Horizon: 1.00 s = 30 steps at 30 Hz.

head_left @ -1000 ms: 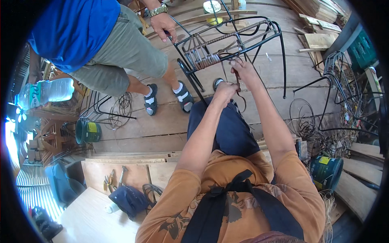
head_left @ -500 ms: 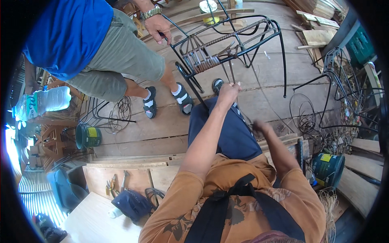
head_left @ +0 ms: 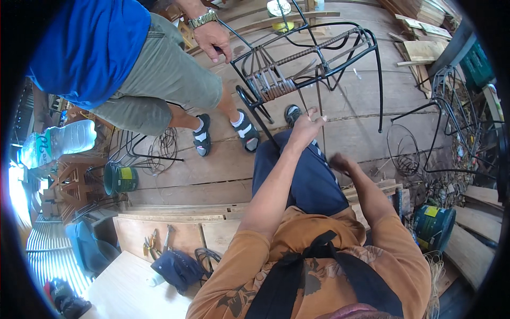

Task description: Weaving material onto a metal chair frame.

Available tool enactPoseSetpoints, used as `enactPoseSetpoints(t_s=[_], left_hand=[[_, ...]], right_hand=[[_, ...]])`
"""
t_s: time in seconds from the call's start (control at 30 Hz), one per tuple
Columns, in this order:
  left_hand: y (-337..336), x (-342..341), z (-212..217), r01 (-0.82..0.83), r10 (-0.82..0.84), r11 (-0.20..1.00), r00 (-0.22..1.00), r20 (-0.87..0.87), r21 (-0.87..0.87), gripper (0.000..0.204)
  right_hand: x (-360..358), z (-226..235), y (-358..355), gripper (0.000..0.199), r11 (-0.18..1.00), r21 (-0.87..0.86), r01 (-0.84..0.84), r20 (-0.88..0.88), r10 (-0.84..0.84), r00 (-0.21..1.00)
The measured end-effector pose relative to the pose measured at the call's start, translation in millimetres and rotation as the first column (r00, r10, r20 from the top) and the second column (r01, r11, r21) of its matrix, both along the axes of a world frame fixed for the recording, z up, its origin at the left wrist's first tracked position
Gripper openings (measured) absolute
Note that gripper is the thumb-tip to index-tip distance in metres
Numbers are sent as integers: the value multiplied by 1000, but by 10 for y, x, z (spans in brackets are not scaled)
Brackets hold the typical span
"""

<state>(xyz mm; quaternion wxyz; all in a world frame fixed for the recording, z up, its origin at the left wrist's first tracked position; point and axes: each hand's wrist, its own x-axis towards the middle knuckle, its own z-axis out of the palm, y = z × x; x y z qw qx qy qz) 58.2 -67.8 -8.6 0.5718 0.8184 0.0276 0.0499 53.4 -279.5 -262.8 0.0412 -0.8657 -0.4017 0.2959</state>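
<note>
The left hand (head_left: 307, 126) reaches with spread fingers toward the black metal chair frame (head_left: 303, 69) on the wooden floor (head_left: 350, 106). The right hand (head_left: 340, 162) is blurred, its state cannot be told. Another person's hand (head_left: 213, 40) holds the frame's far corner.

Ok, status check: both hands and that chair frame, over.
Left hand open, reaching at black metal chair frame. Right hand drawn back, blurred, off the frame. Second person's hand gripping frame's top corner.
</note>
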Motion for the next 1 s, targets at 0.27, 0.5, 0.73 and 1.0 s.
enactPoseSetpoints(t_s=[0.27,0.5,0.73,1.0], left_hand=[[485,-203,344,-68,136,980,913,-384,187,29],[430,-222,316,27,87,901,967,-241,434,29],[627,-349,908,-61,156,936,955,-253,346,34],[878,117,388,-247,243,942,969,48,226,34]], right_hand=[[532,1268,903,47,842,220,492,-40,-496,867],[412,2919,1731,22,169,734,658,-652,-97,752],[385,2571,1590,22,70,675,734,-721,-148,677],[225,2554,1516,26,264,480,837,-862,-33,505]])
